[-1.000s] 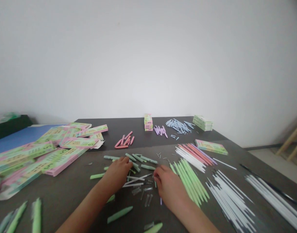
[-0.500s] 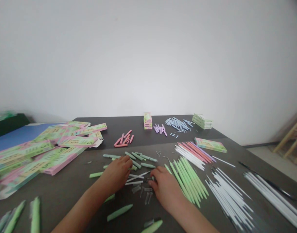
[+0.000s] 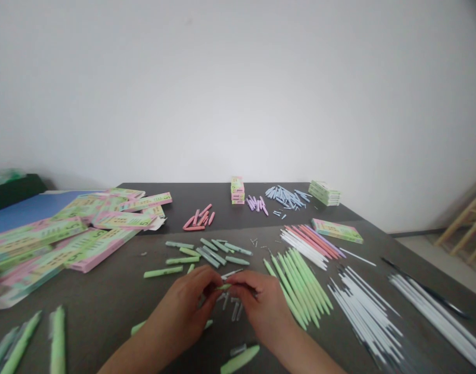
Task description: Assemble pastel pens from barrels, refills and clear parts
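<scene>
My left hand [image 3: 187, 304] is closed, its thumb and forefinger pinching a small light-green pen part [image 3: 223, 286]. My right hand [image 3: 263, 298] meets it from the other side with thumb and forefinger pressed together; whatever is in that pinch is too small to make out. Beneath the fingers lie several clear plastic pieces [image 3: 236, 310], partly hidden. Behind the hands are scattered grey-green pen barrels [image 3: 238, 249] and brighter green barrels [image 3: 163, 271]. A row of light-green pens [image 3: 300, 285] lies beside my right hand. Close to me rests another green barrel [image 3: 241, 359].
Flattened pink-and-green cartons [image 3: 105, 244] overlap on the left. White refills [image 3: 368, 311] and long white rods [image 3: 436, 317] lie on the right. Pink [image 3: 199, 219], purple [image 3: 257, 204] and blue pen parts [image 3: 286, 197] sit farther back, near stacked boxes [image 3: 237, 190].
My left hand has come back from the green barrels towards me. My right hand has shifted slightly left, and both hands' fingertips now meet around the small green pen part.
</scene>
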`<action>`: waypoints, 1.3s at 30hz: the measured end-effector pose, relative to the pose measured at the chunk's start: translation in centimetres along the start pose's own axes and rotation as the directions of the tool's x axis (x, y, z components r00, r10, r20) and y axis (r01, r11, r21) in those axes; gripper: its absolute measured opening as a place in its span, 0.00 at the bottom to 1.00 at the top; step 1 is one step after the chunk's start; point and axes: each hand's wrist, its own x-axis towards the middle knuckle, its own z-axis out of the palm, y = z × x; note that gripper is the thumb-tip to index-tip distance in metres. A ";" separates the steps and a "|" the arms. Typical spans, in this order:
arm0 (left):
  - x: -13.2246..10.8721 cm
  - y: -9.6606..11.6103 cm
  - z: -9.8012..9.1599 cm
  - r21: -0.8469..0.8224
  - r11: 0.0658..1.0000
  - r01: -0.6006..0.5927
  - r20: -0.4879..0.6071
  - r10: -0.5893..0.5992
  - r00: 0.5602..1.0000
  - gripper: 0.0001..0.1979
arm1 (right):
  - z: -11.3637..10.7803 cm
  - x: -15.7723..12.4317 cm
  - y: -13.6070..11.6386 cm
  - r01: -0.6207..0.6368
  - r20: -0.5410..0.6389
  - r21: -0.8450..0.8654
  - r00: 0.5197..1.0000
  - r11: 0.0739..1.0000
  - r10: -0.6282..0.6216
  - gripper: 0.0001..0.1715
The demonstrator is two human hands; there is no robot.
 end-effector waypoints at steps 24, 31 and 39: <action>-1.2 -0.4 0.1 0.036 0.959 -0.280 -0.139 0.282 0.949 0.07 | 0.6 0.2 -0.5 -0.291 0.067 0.503 0.952 0.814 0.299 0.09; -1.3 -0.1 0.0 0.080 0.934 -0.348 -0.181 0.357 0.917 0.07 | 0.2 0.3 -0.6 -0.250 0.091 0.416 0.968 0.874 0.234 0.13; -1.2 -0.2 0.3 0.077 0.931 -0.357 -0.160 0.365 0.917 0.08 | 0.2 -0.1 -0.3 -0.154 0.114 0.210 0.985 0.965 0.133 0.17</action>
